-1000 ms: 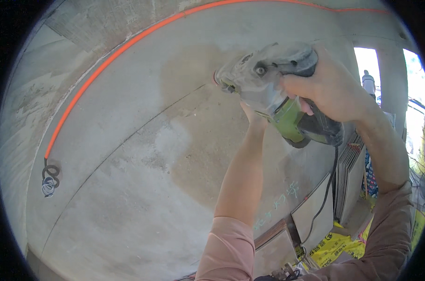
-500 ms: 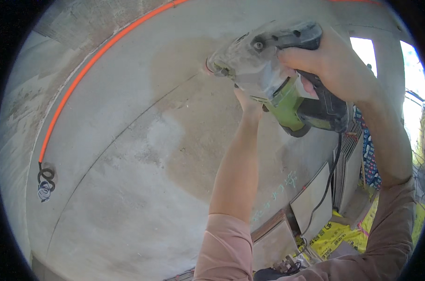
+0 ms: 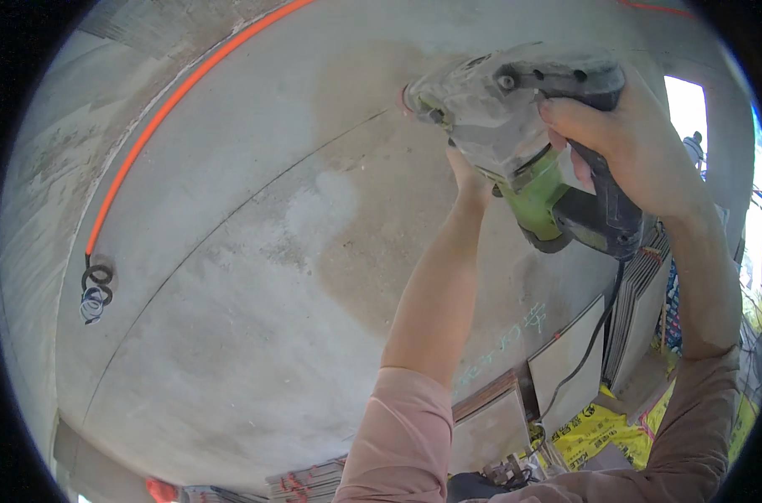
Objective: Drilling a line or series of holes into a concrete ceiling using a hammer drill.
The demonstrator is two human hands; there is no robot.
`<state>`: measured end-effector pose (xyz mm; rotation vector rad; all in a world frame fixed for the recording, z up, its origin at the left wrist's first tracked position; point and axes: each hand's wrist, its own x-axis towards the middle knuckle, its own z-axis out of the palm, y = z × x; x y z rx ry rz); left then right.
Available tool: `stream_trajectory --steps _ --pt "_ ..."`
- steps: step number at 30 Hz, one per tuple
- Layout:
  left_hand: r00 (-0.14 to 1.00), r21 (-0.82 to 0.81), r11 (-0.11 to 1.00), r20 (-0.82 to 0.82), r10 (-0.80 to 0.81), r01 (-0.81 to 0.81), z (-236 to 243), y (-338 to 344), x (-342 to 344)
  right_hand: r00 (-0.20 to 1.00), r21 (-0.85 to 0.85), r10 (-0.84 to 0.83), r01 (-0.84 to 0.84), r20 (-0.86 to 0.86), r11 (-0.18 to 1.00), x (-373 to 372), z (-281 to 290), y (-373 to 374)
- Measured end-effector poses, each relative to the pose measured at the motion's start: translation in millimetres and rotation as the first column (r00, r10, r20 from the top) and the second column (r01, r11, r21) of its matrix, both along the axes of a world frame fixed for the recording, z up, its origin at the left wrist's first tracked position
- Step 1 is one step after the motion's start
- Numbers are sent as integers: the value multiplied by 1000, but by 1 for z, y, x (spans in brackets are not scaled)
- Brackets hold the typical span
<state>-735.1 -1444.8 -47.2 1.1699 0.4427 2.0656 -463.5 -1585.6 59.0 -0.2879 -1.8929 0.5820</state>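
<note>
A dusty green-and-black wall chaser [image 3: 532, 189] is held up against the grey wall [image 3: 230, 352], its guarded front end at a thin dark line [image 3: 221, 222] that runs down to the lower left. My right hand [image 3: 620, 138] is wrapped round the tool's black rear handle, thumb toward the body. From below, my left hand [image 3: 469, 176] reaches the tool's far side; its fingers are hidden behind the body, where it appears to support the tool. A black cord [image 3: 595, 331] hangs from the handle end.
An orange conduit [image 3: 158, 113] curves along the wall's left edge, ending in coiled wires [image 3: 94, 298]. Large tiles [image 3: 569, 352] lean at the lower right near yellow bags [image 3: 607, 432]. More stacked boards [image 3: 301, 482] lie along the bottom. A bright window opening [image 3: 687, 113] is at right.
The whole view has shifted, so wall, conduit and tool appear farther right and the wall higher. More of the wall's foot shows. Both hands keep their hold; the tool's front stays at the line's end.
</note>
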Motion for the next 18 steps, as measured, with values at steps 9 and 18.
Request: stream_trajectory --steps 9,18 --pt "986 -100 985 -103 130 -140 9 -16 -3 996 -39 72 -74 -54 996 -4 -11 18" --pt "956 -5 982 -230 184 -190 2 -7 -17 997 -34 11 -14 -78 999 -4 -21 20"
